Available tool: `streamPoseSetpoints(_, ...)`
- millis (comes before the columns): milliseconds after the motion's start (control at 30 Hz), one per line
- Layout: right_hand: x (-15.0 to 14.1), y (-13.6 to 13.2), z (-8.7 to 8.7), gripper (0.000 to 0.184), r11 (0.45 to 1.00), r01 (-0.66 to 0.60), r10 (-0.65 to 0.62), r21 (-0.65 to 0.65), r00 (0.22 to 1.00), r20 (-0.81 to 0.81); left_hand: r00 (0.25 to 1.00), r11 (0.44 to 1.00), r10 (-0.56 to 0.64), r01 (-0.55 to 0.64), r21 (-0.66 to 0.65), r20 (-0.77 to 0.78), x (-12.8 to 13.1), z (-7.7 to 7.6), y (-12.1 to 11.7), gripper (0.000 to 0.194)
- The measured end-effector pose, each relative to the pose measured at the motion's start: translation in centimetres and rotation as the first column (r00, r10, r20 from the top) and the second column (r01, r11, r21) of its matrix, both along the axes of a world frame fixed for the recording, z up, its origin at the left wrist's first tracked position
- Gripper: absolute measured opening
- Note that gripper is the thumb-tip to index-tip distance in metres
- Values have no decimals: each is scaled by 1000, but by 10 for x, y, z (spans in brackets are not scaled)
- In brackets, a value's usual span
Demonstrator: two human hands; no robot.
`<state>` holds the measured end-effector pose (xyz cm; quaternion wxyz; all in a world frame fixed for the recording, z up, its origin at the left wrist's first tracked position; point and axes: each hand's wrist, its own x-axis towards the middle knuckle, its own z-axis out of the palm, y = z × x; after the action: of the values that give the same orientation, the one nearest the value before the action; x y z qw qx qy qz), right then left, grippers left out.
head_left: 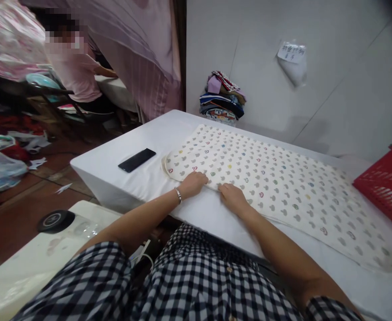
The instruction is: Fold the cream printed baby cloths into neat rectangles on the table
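A long cream fabric [266,178] printed with small grey, red, yellow and green motifs lies spread on the white-covered table [142,133]. Both my hands rest at its near edge, a short gap apart. My left hand [194,183], with a bracelet at the wrist, has its fingers closed over that edge. To its right, my right hand [233,198] pinches the same edge with curled fingers. The fabric's left end is rounded, with a folded border. Left of it lies a black phone [136,160].
A stack of folded fabrics [222,98] stands by the wall behind the table. At the right is a red plastic basket [386,187]. A white surface [22,272] with a black round object [56,220] is at lower left. Beyond, a person in pink [74,71] sits at another table.
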<state>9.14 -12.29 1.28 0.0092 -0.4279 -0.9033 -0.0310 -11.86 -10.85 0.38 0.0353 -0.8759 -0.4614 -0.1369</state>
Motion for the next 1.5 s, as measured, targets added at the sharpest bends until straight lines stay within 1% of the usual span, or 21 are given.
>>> streamPoseSetpoints(67,0,0,1,21,1000,2,-2,-21,1000,3,1000,1000,-3,3,12,-5,-4,-1,-1,20)
streamPoseSetpoints(133,-4,0,2,21,1000,9,-8,-12,1000,24,999,999,31,-30,37,-9,-6,-1,-1,21)
streamPoseSetpoints(233,-16,1,5,19,999,21,-22,28,998,52,992,989,124,-123,76,-8,-11,-2,-2,22)
streamPoseSetpoints(333,-34,6,7,19,998,22,-25,60,999,46,975,971,224,-224,88,9,-17,-1,-3,22)
streamPoseSetpoints(467,-58,14,6,19,997,6,-8,83,1000,17,946,943,324,-325,72,29,-29,1,-4,22)
streamPoseSetpoints(600,-67,17,-1,20,998,-17,17,59,1000,1,916,917,398,-399,15,37,-47,1,-4,20)
streamPoseSetpoints(733,-66,17,-1,20,999,-41,41,10,999,10,915,917,398,-398,-11,69,-71,3,-3,23)
streamPoseSetpoints(933,-68,15,8,22,990,-89,91,-106,996,15,939,947,322,-321,-35,123,-102,6,4,27)
streamPoseSetpoints(1100,-72,13,9,19,990,-89,90,-111,996,-2,940,953,301,-292,-79,162,-109,7,3,32)
streamPoseSetpoints(1200,-79,13,8,20,988,-113,108,-105,993,-53,924,944,329,-326,-48,196,-106,9,-5,37)
streamPoseSetpoints(1267,-85,16,8,22,985,-125,116,-121,990,-84,898,921,380,-390,2,224,-101,12,-15,41)
streamPoseSetpoints(1333,-92,20,8,23,979,-137,117,-154,985,-130,849,872,464,-488,41,254,-95,14,-26,42)
streamPoseSetpoints(1400,-98,25,7,25,970,-145,109,-195,977,-185,771,794,573,-606,45,279,-90,15,-37,33)
streamPoseSetpoints(1467,-102,29,5,24,963,-157,104,-218,966,-236,687,716,671,-698,-3,278,-86,13,-44,18)
streamPoseSetpoints(1500,-104,30,4,23,962,-166,108,-217,961,-256,660,692,703,-721,-40,265,-85,11,-46,14)
